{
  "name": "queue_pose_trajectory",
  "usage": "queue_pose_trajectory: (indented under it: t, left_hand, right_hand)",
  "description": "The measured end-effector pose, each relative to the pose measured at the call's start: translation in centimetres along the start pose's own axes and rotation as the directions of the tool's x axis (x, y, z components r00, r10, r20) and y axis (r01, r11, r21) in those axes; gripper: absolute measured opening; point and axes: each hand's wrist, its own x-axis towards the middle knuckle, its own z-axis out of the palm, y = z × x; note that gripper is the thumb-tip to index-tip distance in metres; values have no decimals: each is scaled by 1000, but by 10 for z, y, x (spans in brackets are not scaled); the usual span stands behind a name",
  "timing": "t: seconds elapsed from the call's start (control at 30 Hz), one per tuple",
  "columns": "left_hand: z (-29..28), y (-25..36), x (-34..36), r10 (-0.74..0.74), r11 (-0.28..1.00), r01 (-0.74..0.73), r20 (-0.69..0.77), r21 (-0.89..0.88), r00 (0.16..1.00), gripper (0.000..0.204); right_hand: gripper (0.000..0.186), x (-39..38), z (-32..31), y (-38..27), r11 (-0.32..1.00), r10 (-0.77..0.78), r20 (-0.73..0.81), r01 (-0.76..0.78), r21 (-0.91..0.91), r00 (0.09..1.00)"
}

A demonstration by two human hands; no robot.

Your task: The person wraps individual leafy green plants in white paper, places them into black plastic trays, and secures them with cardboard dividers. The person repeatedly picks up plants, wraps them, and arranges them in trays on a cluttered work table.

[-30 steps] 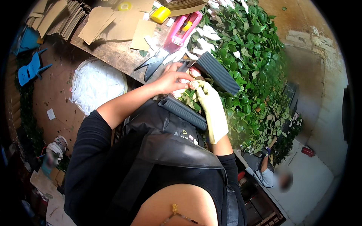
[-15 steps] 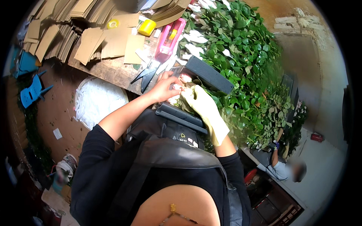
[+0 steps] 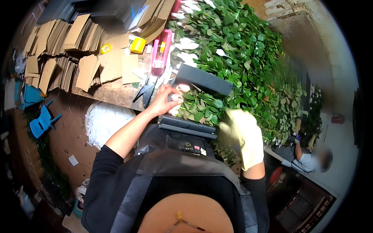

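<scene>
My bare left hand [image 3: 163, 101] is at the pale pink rose heads [image 3: 176, 98], with a bloom between its thumb and curved fingers. Leafy rose stems [image 3: 202, 108] lie to the right of these heads, between the two ribbed walls of a black trough: a far wall [image 3: 206, 80] and a near wall [image 3: 186, 128] close to my apron. Off the trough's right end, over the leaves, is my right hand [image 3: 244, 134] in a pale yellow glove. Motion smears its fingers, so what they hold, if anything, does not show.
Black scissors [image 3: 145, 92], a pink tape dispenser [image 3: 158, 58] and a yellow tape roll [image 3: 138, 45] lie beyond my left hand. Cardboard pieces [image 3: 110, 64] cover the table. Many leafy stems [image 3: 248, 50] pile up at right. A white-filled tub [image 3: 107, 122] stands left; a co-worker [image 3: 305, 161] is far right.
My right hand has moved from the rose heads to the right and nearer me, uncovering the leafy stems in the trough. The left hand stays at the blooms. The whole view has shifted somewhat.
</scene>
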Motion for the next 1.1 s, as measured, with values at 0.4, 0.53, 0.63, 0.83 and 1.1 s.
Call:
queue_pose_trajectory:
  t: [0.4, 0.53, 0.63, 0.83, 1.1]
  left_hand:
    - [1, 1, 7, -101, 987, 103, 25, -127, 995, 77]
    - [-4, 4, 8, -68, 993, 74, 62, -88, 996, 71]
    - [-7, 5, 9, -55, 995, 62, 91, -80, 994, 70]
    - [-14, 7, 17, -133, 979, 157, 177, -133, 975, 68]
    - [6, -10, 25, -245, 960, 233, -59, -159, 968, 37]
  right_hand:
    - [30, 129, 69, -46, 827, -187, -472, 397, 398, 862]
    - [26, 132, 81, -52, 828, -162, -561, 421, 369, 812]
    - [23, 134, 83, -58, 881, -163, -562, 376, 288, 811]
    - [24, 132, 73, -71, 936, -182, -446, 294, 195, 876]
    - [22, 127, 72, -67, 917, -172, -479, 318, 241, 861]
